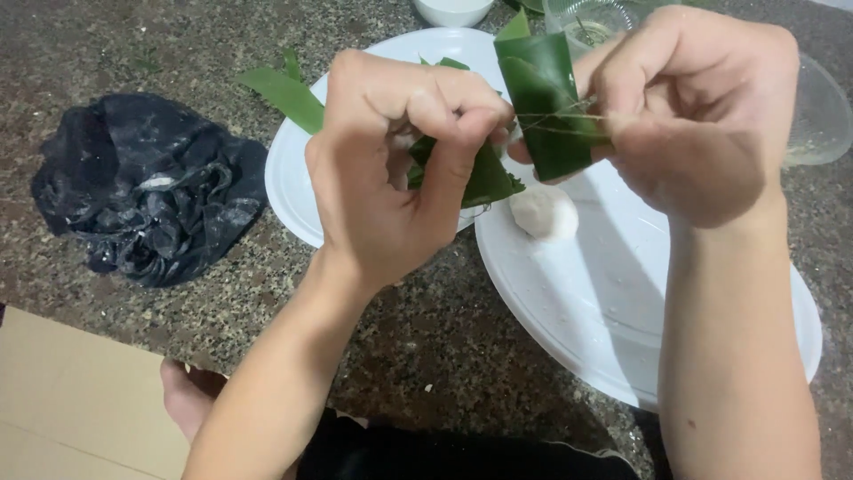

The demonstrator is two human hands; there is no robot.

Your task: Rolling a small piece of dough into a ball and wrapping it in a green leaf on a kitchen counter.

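Note:
Both of my hands are raised over the plates and grip a green leaf parcel [544, 107]. My left hand [400, 169] pinches its lower pointed end. My right hand [702, 107] holds its upper side and a thin pale string [560, 116] that runs across the leaf. A white dough ball [544, 213] lies on the large white plate [604, 311] just under the parcel.
A second white plate [293, 178] behind carries more green leaves [284, 93]. A crumpled black plastic bag [151, 191] lies at the left on the speckled stone floor. A clear bowl [817, 116] stands at the right, a white bowl [453, 11] at the top. Cardboard [62, 400] lies bottom left.

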